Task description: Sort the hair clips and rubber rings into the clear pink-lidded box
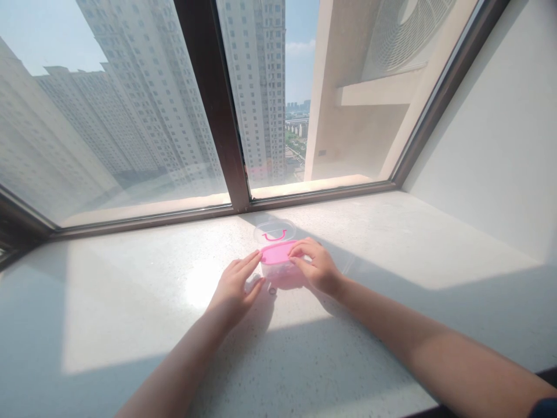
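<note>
A small clear plastic box (pixel 270 271) stands on the white sill, with a pink tray (pixel 275 253) at its top. Behind it, the clear lid (pixel 262 232) lies swung back, with a curved pink handle (pixel 275 237) on it. My left hand (pixel 235 287) holds the box's left end, fingertips at the pink rim and thumb low by the front wall. With thumb and fingers, my right hand (pixel 317 266) pinches the tray's right part, covering that end. In front of the box lies a small ring-like thing (pixel 272 291), too small to name.
The speckled white window sill (pixel 143 302) spreads around the box, with bright sun patches and shadows. Brown window frames (pixel 243 205) run along its back. A white wall (pixel 491 174) rises at the right. Tall buildings show beyond the glass.
</note>
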The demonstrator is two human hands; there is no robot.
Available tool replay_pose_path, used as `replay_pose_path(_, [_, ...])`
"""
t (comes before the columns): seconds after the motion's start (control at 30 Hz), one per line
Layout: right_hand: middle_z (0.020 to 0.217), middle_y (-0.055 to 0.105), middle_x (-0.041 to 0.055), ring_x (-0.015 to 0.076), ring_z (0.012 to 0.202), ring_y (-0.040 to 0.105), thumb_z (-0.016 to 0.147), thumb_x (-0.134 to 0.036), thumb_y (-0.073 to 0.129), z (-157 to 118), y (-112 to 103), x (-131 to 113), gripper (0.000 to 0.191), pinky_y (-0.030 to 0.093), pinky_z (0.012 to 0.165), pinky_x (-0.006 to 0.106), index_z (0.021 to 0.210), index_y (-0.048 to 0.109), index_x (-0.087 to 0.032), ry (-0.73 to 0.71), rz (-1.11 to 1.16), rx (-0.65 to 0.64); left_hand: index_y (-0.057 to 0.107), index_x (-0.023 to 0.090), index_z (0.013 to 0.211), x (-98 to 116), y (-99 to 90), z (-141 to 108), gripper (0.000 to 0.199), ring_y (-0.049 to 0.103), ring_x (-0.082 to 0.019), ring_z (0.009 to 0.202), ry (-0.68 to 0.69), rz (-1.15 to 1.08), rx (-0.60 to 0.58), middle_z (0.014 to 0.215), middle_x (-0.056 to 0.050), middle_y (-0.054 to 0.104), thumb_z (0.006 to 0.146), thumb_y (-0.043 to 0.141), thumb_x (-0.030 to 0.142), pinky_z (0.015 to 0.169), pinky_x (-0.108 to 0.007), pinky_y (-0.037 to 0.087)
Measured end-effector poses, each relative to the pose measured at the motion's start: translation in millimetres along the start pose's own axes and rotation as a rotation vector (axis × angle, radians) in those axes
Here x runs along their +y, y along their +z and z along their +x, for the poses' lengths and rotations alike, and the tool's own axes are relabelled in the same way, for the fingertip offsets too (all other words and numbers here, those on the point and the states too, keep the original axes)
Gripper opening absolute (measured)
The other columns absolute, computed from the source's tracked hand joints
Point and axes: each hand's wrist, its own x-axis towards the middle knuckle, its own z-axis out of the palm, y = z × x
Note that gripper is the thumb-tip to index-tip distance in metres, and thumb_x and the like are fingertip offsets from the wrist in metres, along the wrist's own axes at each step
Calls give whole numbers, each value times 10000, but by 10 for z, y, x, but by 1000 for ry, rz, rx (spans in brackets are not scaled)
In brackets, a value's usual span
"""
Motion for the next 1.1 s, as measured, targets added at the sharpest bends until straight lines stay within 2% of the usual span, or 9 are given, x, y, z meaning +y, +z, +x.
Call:
replay_pose_path(0.13, [802,684,38,228,808,584,828,-179,588,8,-9,-30,133,404,842,424,702,619,-209,6,-20,-2,511,264,1338,3,27,6,501,591,-276,1104,13,11,6,1330,-87,590,845,589,218,935,-475,492])
replay_pose_path(0.3, [822,687,26,208,798,580,830,-146,588,5,-3,-62,138,347,873,417,703,607,-197,-42,-86,-85,612,209,1115,14,89,64,284,559,-283,1200,-81,-34,69,1304,-128,595,842,608,286,1002,-473,460])
replay_pose_path(0.43, [823,681,31,202,794,578,847,-144,570,1,-7,-64,129,334,851,398,732,606,-192,-118,-123,-156,592,207,1042,19,123,101,211,618,-265,1113,-157,-111,27,1225,-124,639,841,602,268,939,-430,510])
replay_pose_path(0.53, [824,671,46,208,789,558,847,-137,568,7,-24,-72,101,343,824,386,768,609,-185,-178,-211,-187,585,207,974,19,147,104,140,634,-254,1057,-149,-110,50,1163,-118,655,841,591,247,910,-425,521])
replay_pose_path(0.6, [841,662,63,214,793,539,847,-128,563,14,-36,-87,86,353,802,378,794,610,-176,-202,-283,-206,575,199,1016,14,168,101,193,648,-253,1011,-146,-104,66,1134,-124,655,828,601,234,882,-425,535])
replay_pose_path(0.73, [854,645,76,215,800,511,858,-111,541,25,-43,-111,101,376,765,359,805,601,-172,-206,-314,-230,500,161,1228,-11,206,103,435,661,-251,959,-162,-108,90,1168,-160,627,811,616,214,852,-425,553])
replay_pose_path(0.9, [841,627,70,213,816,524,878,-104,524,29,-45,-99,118,405,770,356,797,579,-170,-198,-209,-181,520,151,1239,-36,216,112,469,622,-283,1042,-106,-79,100,1174,-160,622,785,626,196,905,-451,529])
replay_pose_path(1.1, [878,659,61,215,834,556,851,-100,561,25,-72,-61,101,394,804,386,795,595,-176,-283,-208,-125,435,143,1344,-20,210,100,607,625,-273,1036,-179,-159,81,1292,-187,564,785,656,229,895,-437,539])
